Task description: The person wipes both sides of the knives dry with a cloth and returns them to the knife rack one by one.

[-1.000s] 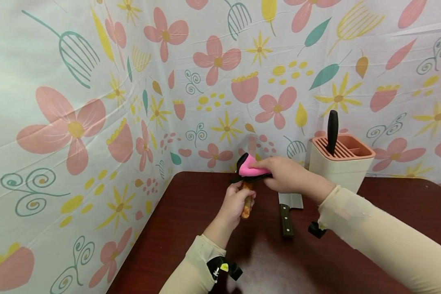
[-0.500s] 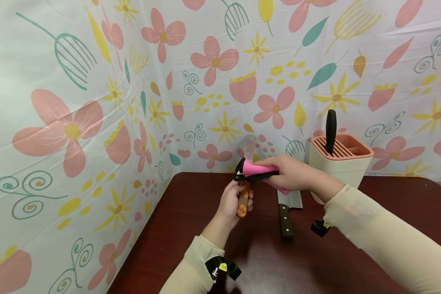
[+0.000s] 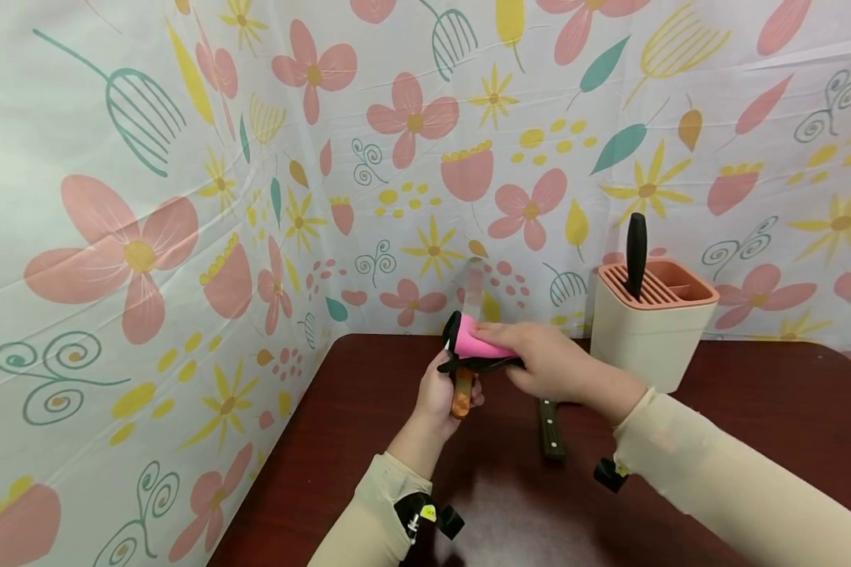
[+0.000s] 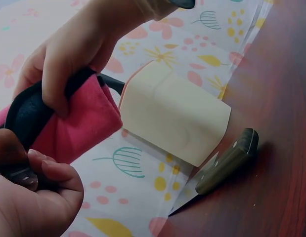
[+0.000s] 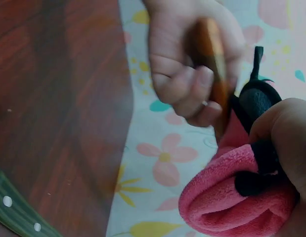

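Above the surface (image 3: pixel 496 504), the left hand (image 3: pixel 436 395) has its fingers curled round a knife's brown handle (image 3: pixel 462 395); the right hand (image 3: pixel 555 358) clamps a black-trimmed pink cloth (image 3: pixel 478 340) beside its blade (image 3: pixel 473 290). Beyond, a cream holder (image 3: pixel 641 346) carries a black-handled knife (image 3: pixel 636 250).

The right hand (image 4: pixel 68 57) grips a black-trimmed pink cloth (image 4: pixel 91 121) at left. The left hand (image 4: pixel 41 202), near left, has curled fingers. To the right, a cream block (image 4: pixel 175 106) stands beyond a dark-handled knife (image 4: pixel 221 169).
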A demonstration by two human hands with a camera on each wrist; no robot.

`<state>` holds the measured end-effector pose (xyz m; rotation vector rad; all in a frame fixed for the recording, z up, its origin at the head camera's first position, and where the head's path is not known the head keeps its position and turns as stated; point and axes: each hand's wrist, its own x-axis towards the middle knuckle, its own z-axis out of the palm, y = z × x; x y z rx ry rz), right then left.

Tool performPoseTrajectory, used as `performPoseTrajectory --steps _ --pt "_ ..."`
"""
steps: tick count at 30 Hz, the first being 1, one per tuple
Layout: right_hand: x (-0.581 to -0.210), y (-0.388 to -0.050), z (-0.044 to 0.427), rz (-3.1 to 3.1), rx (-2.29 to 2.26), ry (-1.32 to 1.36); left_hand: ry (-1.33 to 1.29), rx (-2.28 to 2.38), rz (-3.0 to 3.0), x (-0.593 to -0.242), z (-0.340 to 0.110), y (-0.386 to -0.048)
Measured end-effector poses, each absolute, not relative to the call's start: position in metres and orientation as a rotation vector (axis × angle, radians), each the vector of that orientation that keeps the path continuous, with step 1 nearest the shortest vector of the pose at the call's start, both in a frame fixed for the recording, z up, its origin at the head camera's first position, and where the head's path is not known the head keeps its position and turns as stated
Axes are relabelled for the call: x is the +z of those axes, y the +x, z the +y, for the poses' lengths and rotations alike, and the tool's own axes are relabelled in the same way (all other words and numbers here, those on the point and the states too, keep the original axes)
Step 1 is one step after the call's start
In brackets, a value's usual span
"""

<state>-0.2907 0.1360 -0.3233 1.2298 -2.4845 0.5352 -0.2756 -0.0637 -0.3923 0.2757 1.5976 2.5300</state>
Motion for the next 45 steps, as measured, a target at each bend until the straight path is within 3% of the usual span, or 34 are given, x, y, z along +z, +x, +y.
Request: performPoseTrajectory --steps 25,36,45 --pt "-0.340 -0.258 0.128 -2.308 0.333 1.284 0.058 2.658 1.327 -0.386 -0.061 -0.278" --pt "-0.343 -0.246 0.125 -2.215 0.275 1.328 0.195 2.690 1.297 -0.386 -0.064 -0.280" --pt "-0.343 -0.238 0.125 -2.202 0.235 1.387 0.158 2.630 1.428 -0.388 -0.069 -0.279"
